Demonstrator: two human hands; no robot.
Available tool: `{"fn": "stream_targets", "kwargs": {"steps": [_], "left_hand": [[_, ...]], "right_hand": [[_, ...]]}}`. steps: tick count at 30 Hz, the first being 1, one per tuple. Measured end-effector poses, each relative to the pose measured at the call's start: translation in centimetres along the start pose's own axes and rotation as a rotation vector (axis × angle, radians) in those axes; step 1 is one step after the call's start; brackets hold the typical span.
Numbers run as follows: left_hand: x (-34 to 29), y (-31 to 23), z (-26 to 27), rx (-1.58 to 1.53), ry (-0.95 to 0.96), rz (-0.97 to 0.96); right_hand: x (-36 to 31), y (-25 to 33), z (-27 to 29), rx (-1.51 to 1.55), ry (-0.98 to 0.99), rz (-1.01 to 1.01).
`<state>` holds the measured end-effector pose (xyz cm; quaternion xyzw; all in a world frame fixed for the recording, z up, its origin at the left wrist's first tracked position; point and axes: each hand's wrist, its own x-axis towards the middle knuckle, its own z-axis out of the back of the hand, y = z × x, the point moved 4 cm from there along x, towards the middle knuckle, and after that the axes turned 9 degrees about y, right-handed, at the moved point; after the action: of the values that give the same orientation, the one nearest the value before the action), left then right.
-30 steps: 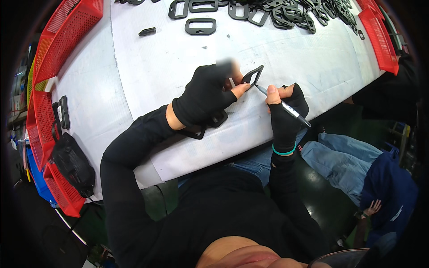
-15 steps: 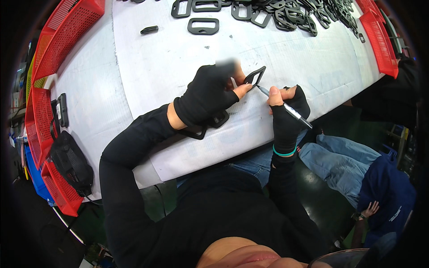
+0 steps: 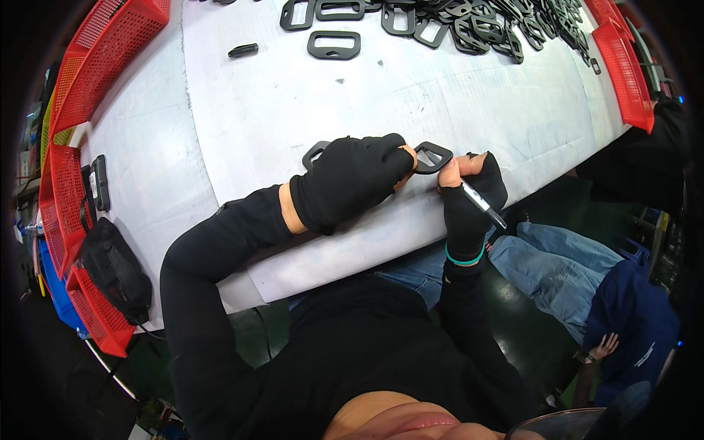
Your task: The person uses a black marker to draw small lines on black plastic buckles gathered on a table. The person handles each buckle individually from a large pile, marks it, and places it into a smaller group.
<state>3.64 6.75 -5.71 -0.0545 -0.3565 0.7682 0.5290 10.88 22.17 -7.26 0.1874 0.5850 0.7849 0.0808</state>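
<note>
My left hand (image 3: 356, 183), in a black fingerless glove, grips a black rectangular plastic frame (image 3: 430, 169) at its left end. In my right hand (image 3: 469, 187), gloved the same way, is a marker pen (image 3: 482, 201) with a silver-white barrel and dark end. The right thumb and fingers are at the frame's right edge, and they hide the pen's tip. Partly covered by my left hand, another black frame (image 3: 311, 152) lies on the table. A small black pen cap (image 3: 243, 50) lies farther off to the left.
A heap of black frames (image 3: 473, 33) covers the table's far right, with a single frame (image 3: 334, 55) nearer. Red perforated baskets (image 3: 110, 66) line the left edge; another red basket (image 3: 623, 77) stands right. A black mesh pouch (image 3: 117, 268) lies left. A person in jeans (image 3: 557, 271) sits at right.
The held frame has turned and moved slightly right and nearer, against my right fingers. My left hand has come lower. A frame previously below the left wrist is now seen beyond that hand.
</note>
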Motion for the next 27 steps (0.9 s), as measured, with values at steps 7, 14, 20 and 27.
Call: {"fn": "stream_targets", "kwargs": {"steps": [7, 14, 20, 27], "left_hand": [[0.0, 0.0, 0.1, 0.01, 0.004, -0.001], [0.3, -0.2, 0.4, -0.003, -0.04, 0.061], [1.2, 3.2, 3.6, -0.515, 0.013, 0.39], [0.4, 8.7, 8.4, -0.049, -0.097, 0.45]], "right_hand": [[0.2, 0.4, -0.1, 0.007, 0.026, 0.046], [0.1, -0.4, 0.2, 0.01, 0.016, 0.004], [0.4, -0.1, 1.7, 0.423, -0.052, -0.167], [0.6, 0.5, 1.1, 0.428, -0.063, -0.174]]}}
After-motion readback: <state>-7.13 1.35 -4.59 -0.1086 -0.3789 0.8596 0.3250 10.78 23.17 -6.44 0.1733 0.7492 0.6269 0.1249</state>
